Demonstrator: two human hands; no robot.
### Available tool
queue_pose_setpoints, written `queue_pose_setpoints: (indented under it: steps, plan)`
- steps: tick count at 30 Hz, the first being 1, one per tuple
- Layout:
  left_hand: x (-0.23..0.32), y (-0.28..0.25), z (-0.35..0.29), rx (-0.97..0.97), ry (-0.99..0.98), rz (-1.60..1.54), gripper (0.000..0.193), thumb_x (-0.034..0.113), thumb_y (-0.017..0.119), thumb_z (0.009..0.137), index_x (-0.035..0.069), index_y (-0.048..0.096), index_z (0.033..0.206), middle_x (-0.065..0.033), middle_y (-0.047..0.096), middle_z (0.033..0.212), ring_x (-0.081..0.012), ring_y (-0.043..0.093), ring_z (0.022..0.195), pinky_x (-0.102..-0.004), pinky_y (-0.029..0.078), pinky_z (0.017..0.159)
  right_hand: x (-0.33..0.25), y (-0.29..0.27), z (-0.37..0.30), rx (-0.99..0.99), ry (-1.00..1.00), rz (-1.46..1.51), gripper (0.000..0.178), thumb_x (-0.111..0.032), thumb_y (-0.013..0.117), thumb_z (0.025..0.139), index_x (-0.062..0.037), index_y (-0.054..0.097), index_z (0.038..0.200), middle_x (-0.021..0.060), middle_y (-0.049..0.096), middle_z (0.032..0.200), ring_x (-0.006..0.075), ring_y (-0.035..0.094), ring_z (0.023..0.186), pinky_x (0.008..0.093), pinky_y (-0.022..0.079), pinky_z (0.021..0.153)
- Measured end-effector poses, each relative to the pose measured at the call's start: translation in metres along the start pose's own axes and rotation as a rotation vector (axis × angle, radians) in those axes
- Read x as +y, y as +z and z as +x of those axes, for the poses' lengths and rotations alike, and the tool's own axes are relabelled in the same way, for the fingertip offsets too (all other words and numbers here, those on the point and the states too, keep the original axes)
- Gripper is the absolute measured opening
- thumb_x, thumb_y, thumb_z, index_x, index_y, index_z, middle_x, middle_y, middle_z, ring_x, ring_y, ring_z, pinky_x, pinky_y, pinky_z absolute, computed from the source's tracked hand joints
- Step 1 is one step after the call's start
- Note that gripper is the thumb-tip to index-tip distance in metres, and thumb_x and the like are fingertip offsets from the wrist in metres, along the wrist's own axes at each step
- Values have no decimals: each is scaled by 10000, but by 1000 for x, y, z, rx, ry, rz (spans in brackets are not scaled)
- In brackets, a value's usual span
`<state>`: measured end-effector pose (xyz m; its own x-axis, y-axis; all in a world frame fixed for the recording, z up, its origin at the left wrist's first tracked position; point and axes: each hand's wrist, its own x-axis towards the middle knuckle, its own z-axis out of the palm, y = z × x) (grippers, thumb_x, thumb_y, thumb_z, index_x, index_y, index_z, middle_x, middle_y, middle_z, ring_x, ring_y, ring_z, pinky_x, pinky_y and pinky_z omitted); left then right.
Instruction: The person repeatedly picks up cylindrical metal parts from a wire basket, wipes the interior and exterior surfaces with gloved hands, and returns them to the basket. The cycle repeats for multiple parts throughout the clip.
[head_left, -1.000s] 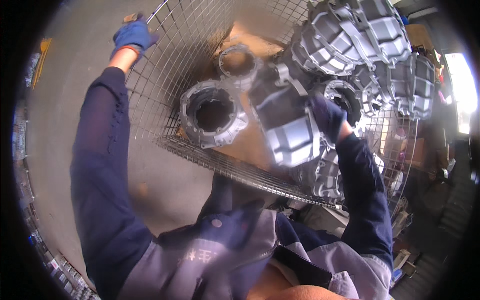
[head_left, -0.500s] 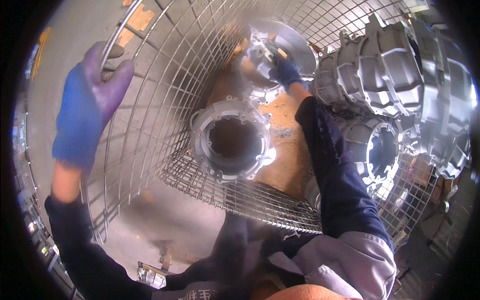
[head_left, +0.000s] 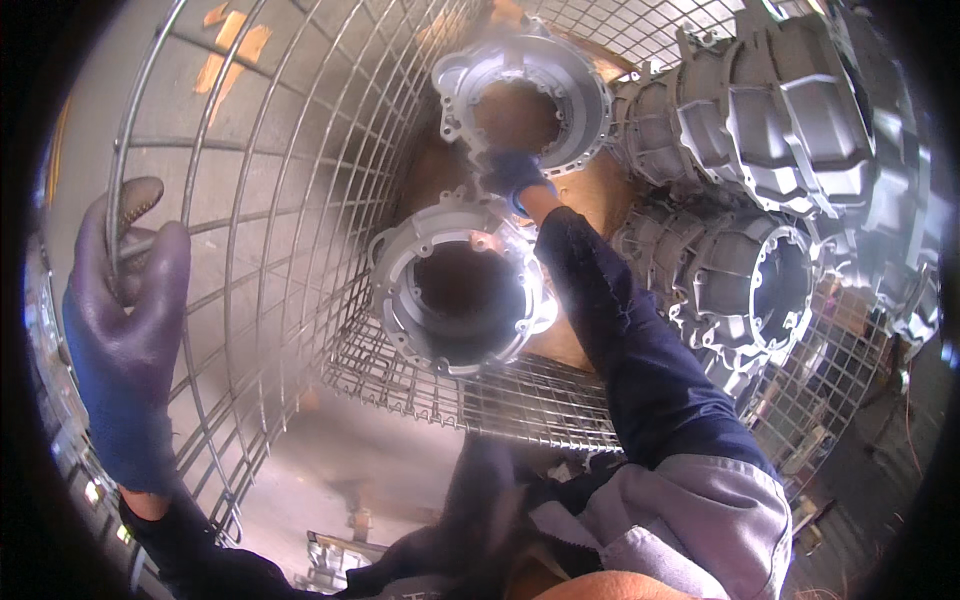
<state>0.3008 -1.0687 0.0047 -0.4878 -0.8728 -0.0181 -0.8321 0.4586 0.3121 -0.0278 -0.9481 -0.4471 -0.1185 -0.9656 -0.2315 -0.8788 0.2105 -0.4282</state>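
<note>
My left hand [head_left: 130,280], in a blue and purple work glove, has its fingers curled round the top wire of a mesh cage [head_left: 228,200] on the left. Inside the cage, my gloved right hand [head_left: 512,178] is at the near edge of a silver metal housing [head_left: 590,110], whose round opening faces up. Its fingers are dark and smeared, so I cannot make out whether they grip the rim. Closer to me stands a second ring-shaped metal housing [head_left: 400,310], opening upward, just below and left of my right hand.
Several ribbed metal housings [head_left: 770,120] are piled on the right side, one lying sideways [head_left: 720,275] with its round mouth showing. Brown sheet [head_left: 565,345] lines the cage floor. The near mesh wall [head_left: 500,405] stands between my body and the housings.
The far housing was tilted with my right hand on its upper part; now it sits lower and flatter. My right hand has drawn back toward me. The left still holds the cage wire.
</note>
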Motion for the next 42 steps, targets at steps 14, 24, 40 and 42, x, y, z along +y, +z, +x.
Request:
queue_pose_setpoints:
  steps: [14, 24, 40, 42]
  plan:
    - [-36, 13, 23, -38, -57, 25, 342, 289, 644, 986, 44, 633, 1224, -65, 675, 834, -129, 630, 737, -303, 504, 629, -150, -89, -302, 310, 515, 705, 319, -387, 651, 912, -123, 722, 1077, 194, 726, 944, 388, 703, 888, 478, 543, 796]
    - [89, 70, -29, 546, 664, 426, 491, 309, 693, 919, 38, 594, 1316, -181, 641, 1288, -316, 614, 1185, -416, 478, 1012, -154, -69, -686, 338, 1267, 1063, 386, -320, 691, 942, 42, 688, 1076, 133, 724, 901, 209, 658, 782, 371, 541, 734]
    - [625, 410, -220, -557, 722, -33, 636, 441, 793, 799, 14, 663, 1251, -247, 665, 1250, -413, 625, 1178, -441, 482, 1017, -117, -39, -881, 754, 1410, 1431, 255, -205, 760, 874, 14, 690, 983, 103, 738, 881, 188, 708, 786, 337, 566, 723]
    - [626, 414, -208, -806, 511, -302, 533, 410, 753, 851, -1, 702, 1187, -238, 714, 1149, -403, 666, 1090, -443, 493, 957, -112, -36, -899, 809, 1457, 1543, 264, -211, 765, 865, 5, 699, 1000, 102, 744, 890, 187, 705, 791, 340, 568, 731]
